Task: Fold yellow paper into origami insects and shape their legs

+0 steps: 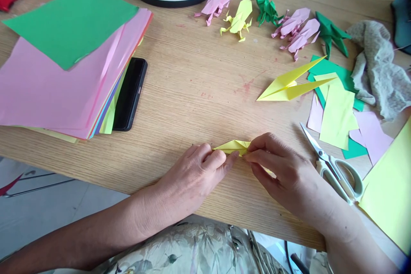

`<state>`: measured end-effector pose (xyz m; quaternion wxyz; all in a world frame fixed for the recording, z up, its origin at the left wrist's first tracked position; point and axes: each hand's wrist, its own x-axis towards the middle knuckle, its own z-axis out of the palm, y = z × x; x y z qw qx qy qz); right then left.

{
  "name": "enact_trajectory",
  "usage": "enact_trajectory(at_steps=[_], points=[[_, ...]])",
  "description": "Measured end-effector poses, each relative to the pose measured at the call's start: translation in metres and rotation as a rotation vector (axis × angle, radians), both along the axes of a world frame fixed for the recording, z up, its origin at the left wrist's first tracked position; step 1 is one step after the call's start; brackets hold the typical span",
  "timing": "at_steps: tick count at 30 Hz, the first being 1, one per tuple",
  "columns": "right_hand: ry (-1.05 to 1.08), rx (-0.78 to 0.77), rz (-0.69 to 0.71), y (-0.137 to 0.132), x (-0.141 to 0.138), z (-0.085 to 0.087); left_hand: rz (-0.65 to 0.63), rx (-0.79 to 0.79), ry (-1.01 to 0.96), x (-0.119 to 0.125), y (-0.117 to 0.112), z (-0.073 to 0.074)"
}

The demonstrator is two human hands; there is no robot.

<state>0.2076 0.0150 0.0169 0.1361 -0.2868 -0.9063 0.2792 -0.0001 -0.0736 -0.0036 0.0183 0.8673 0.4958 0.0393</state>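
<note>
Here, the left hand (pixel 201 171) and right hand (pixel 279 165) hold a folded yellow paper (pixel 231 146) near the table's (pixel 180 94) front edge.
In the head view, the right thumb and fingers pinch the paper's right end; the left fingers curl at its left, thumb pressed to the near side. Scissors (pixel 322 155) lie right of the right hand, near paper scraps (pixel 337 115); a phone (pixel 131 96) lies beside stacked paper (pixel 61 90).
</note>
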Motion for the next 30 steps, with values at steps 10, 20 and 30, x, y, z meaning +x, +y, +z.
enact_trajectory(at_steps=[10, 20, 30], points=[[-0.044, 0.016, 0.08, -0.002, 0.004, 0.001, 0.01, 0.003, 0.024, -0.001, 0.0, 0.002], [-0.143, 0.132, 0.179, -0.015, 0.013, 0.0, 0.024, -0.049, 0.002, -0.003, 0.0, 0.005], [-0.18, 0.296, 0.207, -0.016, 0.023, 0.001, 0.042, -0.105, -0.076, -0.005, -0.002, -0.007]])
